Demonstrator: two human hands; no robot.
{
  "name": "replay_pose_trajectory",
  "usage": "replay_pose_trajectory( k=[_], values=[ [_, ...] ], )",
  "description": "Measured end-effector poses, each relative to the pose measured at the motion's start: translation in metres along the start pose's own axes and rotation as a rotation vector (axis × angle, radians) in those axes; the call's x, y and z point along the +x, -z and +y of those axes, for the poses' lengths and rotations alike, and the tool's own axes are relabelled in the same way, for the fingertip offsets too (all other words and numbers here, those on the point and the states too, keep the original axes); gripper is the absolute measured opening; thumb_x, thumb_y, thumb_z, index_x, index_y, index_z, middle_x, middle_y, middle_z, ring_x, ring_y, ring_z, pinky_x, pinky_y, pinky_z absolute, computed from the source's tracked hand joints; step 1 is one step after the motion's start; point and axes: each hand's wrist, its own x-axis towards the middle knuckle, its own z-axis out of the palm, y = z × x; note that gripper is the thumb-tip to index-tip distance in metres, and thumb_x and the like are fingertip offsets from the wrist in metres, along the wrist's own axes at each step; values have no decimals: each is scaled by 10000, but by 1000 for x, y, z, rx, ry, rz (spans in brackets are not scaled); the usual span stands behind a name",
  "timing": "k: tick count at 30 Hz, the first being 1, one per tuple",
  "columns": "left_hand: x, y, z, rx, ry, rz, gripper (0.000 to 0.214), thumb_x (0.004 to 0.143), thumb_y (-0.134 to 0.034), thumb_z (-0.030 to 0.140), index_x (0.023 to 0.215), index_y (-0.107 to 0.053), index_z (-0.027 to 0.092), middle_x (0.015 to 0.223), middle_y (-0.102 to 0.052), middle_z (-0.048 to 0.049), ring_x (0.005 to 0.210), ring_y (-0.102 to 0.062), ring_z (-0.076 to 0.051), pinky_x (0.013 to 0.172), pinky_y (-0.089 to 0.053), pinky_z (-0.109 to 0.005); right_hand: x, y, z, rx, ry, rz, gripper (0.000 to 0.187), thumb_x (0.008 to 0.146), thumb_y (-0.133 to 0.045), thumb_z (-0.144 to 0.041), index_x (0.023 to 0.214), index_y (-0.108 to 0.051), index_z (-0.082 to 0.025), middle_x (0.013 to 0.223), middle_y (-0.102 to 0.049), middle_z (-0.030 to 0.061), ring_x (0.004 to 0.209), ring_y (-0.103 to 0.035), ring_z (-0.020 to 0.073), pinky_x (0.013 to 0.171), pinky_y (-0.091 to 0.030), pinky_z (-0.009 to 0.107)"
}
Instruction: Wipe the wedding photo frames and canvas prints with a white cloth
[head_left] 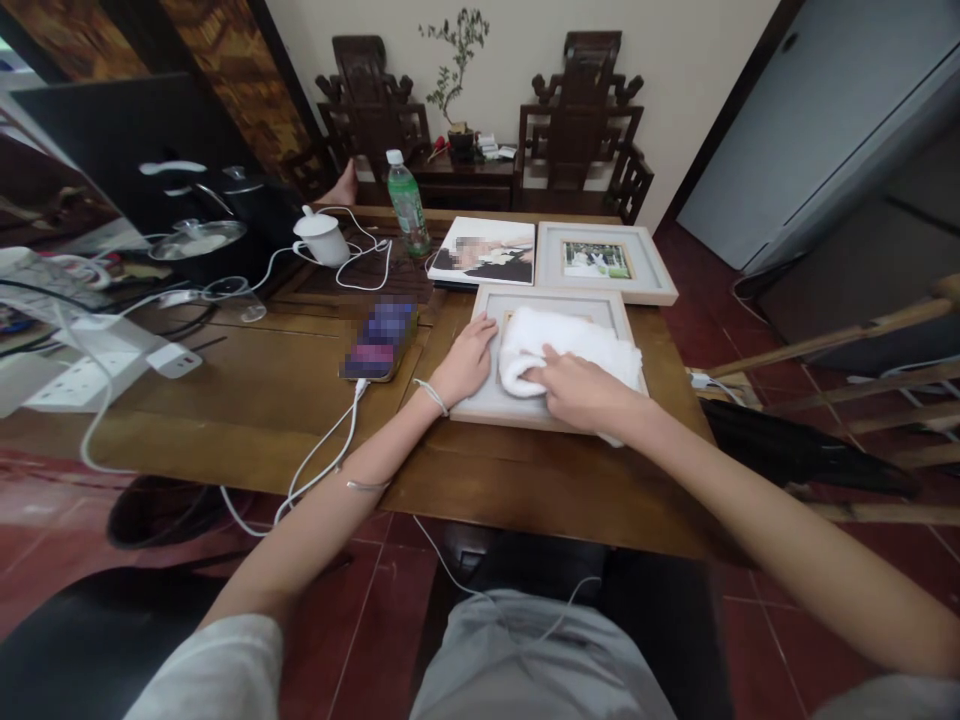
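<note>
A pale wooden picture frame (624, 312) lies flat on the brown table in front of me. Over its middle is a folded white towel (577, 340), which covers most of the picture inside. My right hand (574, 385) presses on this towel, its fingers closed on the rolled near-left edge. On the frame's left side rests my left hand (469, 355), fingers stretched forward across the rim. Just behind are a second picture frame (654, 262) with a photo of people outdoors and a white-edged photo print or album (480, 250).
Left of my hands lies a phone (381, 338) with a white charging cable. Farther back stand a green-labelled bottle (407, 208) and a white lidded cup (322, 238). A white power strip (90, 365) and a dark pot (202, 250) occupy the left. Another person's bare foot (343, 188) shows behind the table.
</note>
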Motion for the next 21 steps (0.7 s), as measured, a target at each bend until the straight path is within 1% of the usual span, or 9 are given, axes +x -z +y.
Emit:
replay_pose_trajectory(
  k=[2,4,6,8,12,16,17,19,21],
  values=[
    [0,0,-1,1,-4,-4,433,884,-399,77,1271,-593,85,1390,-583,-172,1411,-435,-284,1198,-346,-503,22,-9,20,-80,-52,89,628,793,-410,17,1360,-594,-182,1543,-435,127,1375,-417,339,1013,-419,465],
    [0,0,-1,-6,-5,-2,432,891,-404,84,1277,-593,112,1396,-583,-151,1413,-434,-281,1197,-344,-513,42,-15,41,-150,-111,170,594,817,-417,16,1365,-582,-143,1602,-332,128,1450,-285,372,1092,-342,540],
    [0,1,-1,-12,2,-5,424,896,-407,89,1277,-592,118,1401,-579,-149,1416,-429,-283,1199,-340,-519,56,-18,57,-187,-153,218,541,841,-431,5,1340,-598,-117,1612,-309,136,1469,-232,388,1123,-289,575],
    [0,1,-1,-17,14,-16,411,906,-406,96,1273,-591,109,1406,-572,-158,1421,-420,-286,1202,-332,-522,62,-20,62,-201,-162,213,513,853,-422,3,1314,-618,-104,1609,-318,133,1470,-216,403,1132,-260,595],
    [0,1,0,-21,22,-22,398,913,-409,98,1268,-589,112,1407,-566,-161,1427,-409,-286,1207,-323,-519,46,-18,39,-184,-82,107,521,830,-391,14,1265,-655,-99,1587,-363,126,1435,-274,433,1089,-299,620],
    [1,0,2,-11,16,-7,400,905,-412,81,1264,-586,104,1396,-571,-157,1426,-409,-278,1210,-320,-506,9,-6,0,-91,51,-16,543,774,-414,24,1211,-687,-148,1536,-450,116,1360,-411,384,998,-407,523],
    [1,0,2,-11,19,-7,401,904,-411,79,1265,-584,98,1395,-571,-159,1426,-409,-275,1213,-317,-499,0,-1,-8,-63,83,-42,535,758,-420,28,1171,-703,-159,1483,-514,122,1320,-463,361,953,-435,476],
    [1,1,3,-12,28,-18,399,907,-407,83,1264,-583,84,1397,-568,-169,1427,-407,-275,1216,-313,-488,-14,8,-21,-6,126,-80,489,731,-427,31,1055,-731,-172,1266,-671,139,1156,-593,304,834,-465,388],
    [1,3,5,-16,35,-28,392,919,-394,98,1261,-586,80,1398,-570,-173,1428,-408,-275,1213,-319,-478,-21,14,-30,34,121,-94,417,723,-432,21,931,-735,-175,1016,-731,138,945,-660,252,736,-455,342]
  ],
)
